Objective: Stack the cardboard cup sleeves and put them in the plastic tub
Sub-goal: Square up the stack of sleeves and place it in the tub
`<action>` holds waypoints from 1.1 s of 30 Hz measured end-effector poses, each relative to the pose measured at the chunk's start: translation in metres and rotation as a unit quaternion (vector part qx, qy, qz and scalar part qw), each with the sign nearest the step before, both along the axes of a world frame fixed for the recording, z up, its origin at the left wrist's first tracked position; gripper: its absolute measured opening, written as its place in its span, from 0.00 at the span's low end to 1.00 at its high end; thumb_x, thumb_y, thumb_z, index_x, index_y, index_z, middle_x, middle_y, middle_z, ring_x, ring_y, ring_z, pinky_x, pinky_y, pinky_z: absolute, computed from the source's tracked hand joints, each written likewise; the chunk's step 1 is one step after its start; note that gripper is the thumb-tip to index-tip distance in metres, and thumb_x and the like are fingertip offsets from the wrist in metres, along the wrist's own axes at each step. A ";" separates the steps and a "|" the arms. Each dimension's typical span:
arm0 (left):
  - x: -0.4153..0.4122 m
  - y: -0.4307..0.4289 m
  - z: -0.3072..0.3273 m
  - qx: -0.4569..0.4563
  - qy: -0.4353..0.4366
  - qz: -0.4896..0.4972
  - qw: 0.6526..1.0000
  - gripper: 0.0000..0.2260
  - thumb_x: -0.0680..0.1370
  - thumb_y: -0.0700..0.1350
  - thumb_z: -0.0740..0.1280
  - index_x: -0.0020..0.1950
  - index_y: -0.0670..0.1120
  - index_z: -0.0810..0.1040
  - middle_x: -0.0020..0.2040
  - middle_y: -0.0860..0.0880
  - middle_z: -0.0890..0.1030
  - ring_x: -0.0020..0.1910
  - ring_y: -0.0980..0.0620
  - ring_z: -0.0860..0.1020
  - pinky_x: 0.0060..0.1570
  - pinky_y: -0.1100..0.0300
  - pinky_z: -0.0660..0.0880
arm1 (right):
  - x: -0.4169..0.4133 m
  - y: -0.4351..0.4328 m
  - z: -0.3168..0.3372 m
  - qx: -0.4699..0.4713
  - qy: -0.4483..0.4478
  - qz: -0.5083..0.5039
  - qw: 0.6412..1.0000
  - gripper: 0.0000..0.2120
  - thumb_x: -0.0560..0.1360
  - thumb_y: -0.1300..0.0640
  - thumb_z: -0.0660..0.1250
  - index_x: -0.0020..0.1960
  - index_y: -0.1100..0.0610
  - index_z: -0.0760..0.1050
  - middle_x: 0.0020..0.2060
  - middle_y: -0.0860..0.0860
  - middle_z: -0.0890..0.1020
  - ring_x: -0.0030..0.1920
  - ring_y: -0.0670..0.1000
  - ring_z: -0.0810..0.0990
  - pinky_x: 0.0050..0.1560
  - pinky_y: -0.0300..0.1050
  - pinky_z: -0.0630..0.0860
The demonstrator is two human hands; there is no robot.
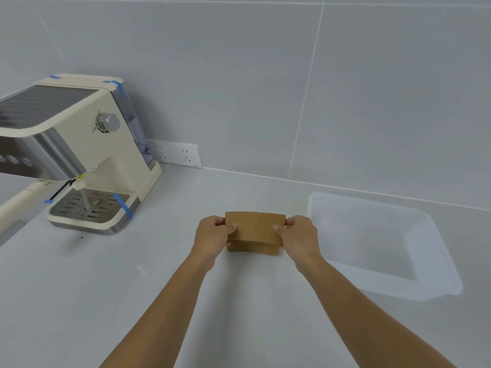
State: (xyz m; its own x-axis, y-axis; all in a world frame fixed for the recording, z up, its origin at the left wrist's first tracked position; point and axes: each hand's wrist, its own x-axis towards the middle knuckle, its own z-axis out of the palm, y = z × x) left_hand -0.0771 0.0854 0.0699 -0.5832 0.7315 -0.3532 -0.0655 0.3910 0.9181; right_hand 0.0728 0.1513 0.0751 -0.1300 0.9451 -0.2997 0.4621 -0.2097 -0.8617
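Observation:
A small stack of flat brown cardboard cup sleeves (255, 231) sits at the middle of the grey counter. My left hand (214, 236) grips its left end and my right hand (299, 236) grips its right end, thumbs on top. A lower sleeve sticks out a little toward me under the top one. The translucent plastic tub (435, 248) stands to the right of the stack, with nothing visible inside it.
A cream espresso machine (79, 155) with blue tape strips stands at the back left. A white wall socket strip (178, 154) is behind it. Grey tiled wall runs along the back of the counter (106, 288).

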 end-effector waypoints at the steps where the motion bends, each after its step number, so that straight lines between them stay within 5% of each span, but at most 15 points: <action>1: -0.002 0.001 -0.004 -0.007 -0.005 0.001 1.000 0.08 0.75 0.38 0.66 0.53 0.38 0.77 0.49 0.44 0.79 0.47 0.48 0.77 0.44 0.59 0.76 | -0.002 0.001 -0.003 -0.008 -0.010 0.003 1.000 0.09 0.73 0.59 0.66 0.49 0.65 0.74 0.43 0.56 0.77 0.43 0.58 0.79 0.49 0.54 0.79; 4: -0.006 0.005 -0.013 -0.026 -0.016 0.002 1.000 0.09 0.75 0.38 0.66 0.54 0.37 0.77 0.50 0.43 0.79 0.47 0.47 0.77 0.43 0.58 0.76 | -0.007 0.005 -0.010 -0.025 -0.027 0.006 0.999 0.09 0.73 0.59 0.65 0.49 0.65 0.73 0.41 0.56 0.76 0.39 0.56 0.75 0.41 0.47 0.73; 10: -0.010 0.010 -0.026 -0.059 -0.012 0.004 0.998 0.10 0.75 0.39 0.67 0.54 0.37 0.77 0.50 0.44 0.78 0.48 0.47 0.76 0.48 0.54 0.76 | -0.012 0.009 -0.022 -0.041 -0.058 0.026 0.997 0.06 0.74 0.59 0.64 0.43 0.61 0.68 0.36 0.53 0.72 0.36 0.54 0.72 0.38 0.46 0.70; 15: -0.011 0.013 -0.033 -0.084 -0.015 -0.003 0.996 0.11 0.74 0.39 0.67 0.54 0.37 0.76 0.50 0.44 0.77 0.47 0.47 0.75 0.52 0.50 0.75 | -0.014 0.013 -0.028 -0.036 -0.112 0.036 0.992 0.18 0.75 0.59 0.63 0.31 0.54 0.57 0.29 0.49 0.66 0.28 0.48 0.65 0.27 0.40 0.61; 20: -0.013 0.017 -0.032 -0.101 -0.027 -0.018 0.994 0.04 0.73 0.39 0.69 0.41 0.42 0.74 0.42 0.47 0.75 0.46 0.47 0.74 0.48 0.53 0.73 | -0.015 0.011 -0.034 -0.020 -0.163 0.055 0.985 0.17 0.76 0.59 0.61 0.31 0.55 0.57 0.33 0.52 0.67 0.30 0.49 0.66 0.27 0.40 0.60; 22: -0.017 0.020 -0.032 -0.118 -0.035 -0.030 0.992 0.07 0.72 0.39 0.69 0.38 0.42 0.71 0.41 0.45 0.74 0.44 0.45 0.72 0.46 0.53 0.72 | -0.016 0.012 -0.036 -0.030 -0.149 0.051 0.987 0.16 0.76 0.58 0.60 0.33 0.56 0.58 0.35 0.52 0.66 0.31 0.50 0.65 0.27 0.40 0.60; 25: -0.026 0.025 -0.032 -0.148 -0.038 -0.048 0.987 0.11 0.70 0.40 0.71 0.48 0.37 0.73 0.47 0.42 0.76 0.45 0.44 0.76 0.49 0.50 0.77 | -0.015 0.012 -0.032 -0.091 -0.074 0.024 0.993 0.06 0.75 0.57 0.61 0.47 0.59 0.65 0.38 0.51 0.70 0.33 0.47 0.68 0.28 0.40 0.63; 29: -0.036 0.029 -0.033 -0.171 -0.047 -0.070 0.982 0.20 0.68 0.39 0.73 0.57 0.36 0.74 0.55 0.40 0.79 0.52 0.43 0.79 0.53 0.48 0.78 | -0.011 0.009 -0.024 -0.167 0.027 0.001 0.986 0.10 0.75 0.57 0.64 0.50 0.59 0.64 0.36 0.48 0.68 0.39 0.48 0.70 0.36 0.41 0.67; 33: -0.041 0.029 -0.037 -0.167 -0.075 -0.081 0.980 0.20 0.67 0.37 0.74 0.57 0.36 0.75 0.55 0.42 0.80 0.52 0.46 0.79 0.53 0.54 0.77 | -0.008 0.008 -0.024 -0.223 0.110 -0.049 0.967 0.16 0.73 0.58 0.69 0.54 0.60 0.65 0.48 0.52 0.71 0.51 0.53 0.69 0.51 0.46 0.66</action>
State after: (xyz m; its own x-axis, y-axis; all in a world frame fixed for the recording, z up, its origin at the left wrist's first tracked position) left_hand -0.1182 0.1140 0.0333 -0.3915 0.6394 -0.6618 -0.1028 0.6843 0.7219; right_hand 0.0644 0.1597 0.0508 -0.1539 0.7392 -0.6557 0.2363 -0.6168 -0.7508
